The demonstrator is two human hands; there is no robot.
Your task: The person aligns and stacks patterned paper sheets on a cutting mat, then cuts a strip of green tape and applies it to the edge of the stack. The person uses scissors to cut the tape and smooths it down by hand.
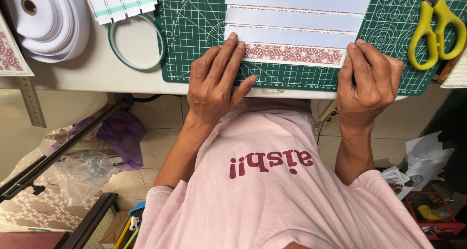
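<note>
Both hands were down on the green cutting mat [204, 15], working a patterned red-and-white paper sheet [292, 53] that lay flat near the mat's front edge. The left hand [216, 79] was palm down at the sheet's left end, fingers [232, 52] stretched out straight and close together, tips pressing where the lowest white strip [289, 36] met the pattern, thumb stuck out to the side on the mat. The right hand [367, 79] sat at the sheet's right end with its fingers curled, tips pushing down on that corner. Neither hand was actually gripping anything, just pinning the paper flat.

Three white strips ran across the sheet, one above the other, with thin slivers of the pattern showing between them and a wider band of pattern left bare at the bottom.

Yellow scissors [435, 27] lay on the mat's far right, well apart from the hands. Left of the mat, on the white surface [97, 74], there was a thin green ring [137, 42], a card with white strips [121, 1] stuck on, and a big roll of white tape [46, 20]. A metal ruler [31, 100] hung off the surface's edge further left.
</note>
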